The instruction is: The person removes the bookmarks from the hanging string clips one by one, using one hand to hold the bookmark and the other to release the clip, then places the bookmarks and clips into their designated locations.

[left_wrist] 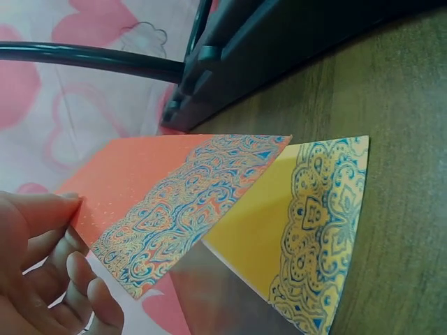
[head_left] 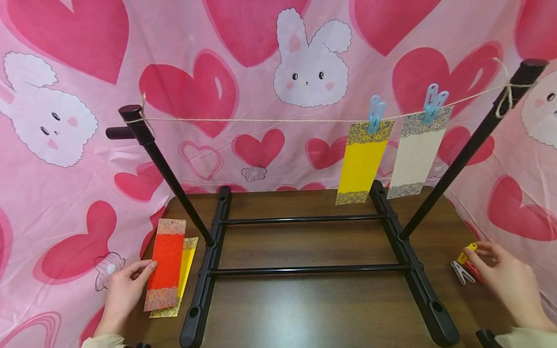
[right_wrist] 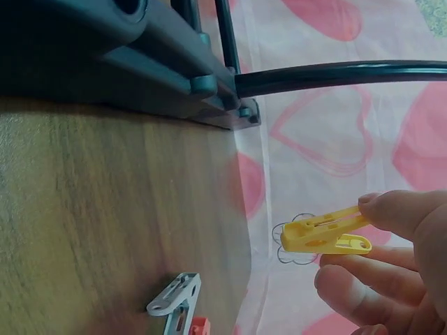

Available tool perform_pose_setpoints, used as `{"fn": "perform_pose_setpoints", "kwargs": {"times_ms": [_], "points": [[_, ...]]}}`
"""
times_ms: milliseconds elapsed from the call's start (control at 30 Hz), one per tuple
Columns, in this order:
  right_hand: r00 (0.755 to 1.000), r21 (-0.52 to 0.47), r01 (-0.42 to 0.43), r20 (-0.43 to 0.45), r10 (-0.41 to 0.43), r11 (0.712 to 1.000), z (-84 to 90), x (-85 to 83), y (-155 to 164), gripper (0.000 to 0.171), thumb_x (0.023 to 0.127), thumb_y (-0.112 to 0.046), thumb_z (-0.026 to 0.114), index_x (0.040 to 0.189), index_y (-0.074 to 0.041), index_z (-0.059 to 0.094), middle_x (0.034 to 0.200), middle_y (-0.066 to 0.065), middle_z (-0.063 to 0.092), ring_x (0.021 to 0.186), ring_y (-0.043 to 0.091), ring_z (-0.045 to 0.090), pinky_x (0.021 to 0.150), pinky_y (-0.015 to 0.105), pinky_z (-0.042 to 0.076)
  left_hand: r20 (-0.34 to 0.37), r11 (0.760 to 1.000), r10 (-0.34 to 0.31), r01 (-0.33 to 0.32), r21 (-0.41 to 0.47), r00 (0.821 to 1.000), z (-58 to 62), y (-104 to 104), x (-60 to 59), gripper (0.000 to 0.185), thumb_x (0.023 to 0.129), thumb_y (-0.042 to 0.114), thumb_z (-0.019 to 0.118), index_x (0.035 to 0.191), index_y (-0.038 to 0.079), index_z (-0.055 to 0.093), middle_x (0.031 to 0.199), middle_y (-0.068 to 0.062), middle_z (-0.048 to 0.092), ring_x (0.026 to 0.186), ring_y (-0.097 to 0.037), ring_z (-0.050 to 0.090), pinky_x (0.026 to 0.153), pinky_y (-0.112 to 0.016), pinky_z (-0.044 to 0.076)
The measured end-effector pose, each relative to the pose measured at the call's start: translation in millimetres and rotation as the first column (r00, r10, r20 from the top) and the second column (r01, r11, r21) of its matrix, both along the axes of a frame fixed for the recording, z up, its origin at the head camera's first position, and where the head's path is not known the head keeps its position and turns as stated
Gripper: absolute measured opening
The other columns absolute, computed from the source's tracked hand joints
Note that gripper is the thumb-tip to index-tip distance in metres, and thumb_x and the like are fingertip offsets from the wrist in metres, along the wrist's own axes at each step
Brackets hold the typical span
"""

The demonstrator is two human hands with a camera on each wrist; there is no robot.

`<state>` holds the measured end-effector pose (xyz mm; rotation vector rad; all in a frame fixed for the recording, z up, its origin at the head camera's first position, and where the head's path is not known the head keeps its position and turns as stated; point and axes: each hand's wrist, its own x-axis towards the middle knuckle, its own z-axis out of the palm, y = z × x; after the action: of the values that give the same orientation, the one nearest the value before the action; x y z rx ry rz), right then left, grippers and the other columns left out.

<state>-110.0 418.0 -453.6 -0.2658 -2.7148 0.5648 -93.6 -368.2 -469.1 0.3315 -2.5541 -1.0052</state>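
My left hand (head_left: 126,285) pinches the left edge of a red patterned card (head_left: 165,266), lifted a little off a yellow card (head_left: 186,263) lying under it on the brown table (head_left: 304,304). The left wrist view shows my thumb (left_wrist: 42,209) on the red card (left_wrist: 140,188), above the yellow card (left_wrist: 300,223). My right hand (head_left: 500,270) pinches a yellow clothespin (head_left: 467,252) just above the table. In the right wrist view my fingertips (right_wrist: 398,216) grip the yellow clothespin (right_wrist: 325,234).
A black rack (head_left: 304,241) holds a string (head_left: 261,120) across the table. A yellow card (head_left: 361,162) and a cream card (head_left: 415,154) hang from it on blue pegs (head_left: 375,113). A white clothespin (head_left: 460,273) and a red one (head_left: 475,273) lie by my right hand.
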Motion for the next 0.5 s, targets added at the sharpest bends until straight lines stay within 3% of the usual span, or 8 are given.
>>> {"fn": "perform_pose_setpoints", "kwargs": {"times_ms": [100, 333, 500], "points": [[1.0, 0.007, -0.005, 0.0, 0.005, 1.0, -2.4, -0.2, 1.8, 0.045, 0.097, -0.03, 0.073, 0.113, 0.01, 0.063, 0.105, 0.037, 0.069, 0.091, 0.06, 0.062, 0.06, 0.046, 0.043, 0.018, 1.0, -0.012, 0.012, 0.0, 1.0, -1.3, -1.2, -0.5, 0.021, 0.093, 0.009, 0.078, 0.105, -0.008, 0.077, 0.074, -0.011, 0.073, 0.059, 0.002, 0.054, 0.055, -0.014, 0.044], [1.0, 0.002, -0.028, 0.004, 0.028, 1.0, -6.0, 1.1, 5.3, 0.043, 0.096, -0.03, 0.074, 0.113, 0.009, 0.065, 0.105, 0.035, 0.07, 0.091, 0.059, 0.063, 0.059, 0.041, 0.042, 0.064, 0.999, -0.051, 0.051, 0.008, 0.997, -4.4, -2.9, -1.6, 0.024, 0.095, 0.011, 0.077, 0.107, -0.01, 0.075, 0.082, -0.018, 0.075, 0.062, 0.004, 0.057, 0.057, -0.013, 0.045], [0.999, -0.007, -0.027, 0.037, 0.028, 1.0, -7.1, 1.1, 7.0, 0.044, 0.097, -0.031, 0.073, 0.114, 0.008, 0.065, 0.105, 0.034, 0.071, 0.092, 0.058, 0.063, 0.06, 0.043, 0.042, 0.075, 0.997, -0.079, 0.079, 0.003, 0.994, -6.4, -0.9, -1.7, 0.023, 0.095, 0.011, 0.075, 0.105, -0.009, 0.076, 0.08, -0.016, 0.075, 0.061, 0.002, 0.057, 0.057, -0.015, 0.046]]}}
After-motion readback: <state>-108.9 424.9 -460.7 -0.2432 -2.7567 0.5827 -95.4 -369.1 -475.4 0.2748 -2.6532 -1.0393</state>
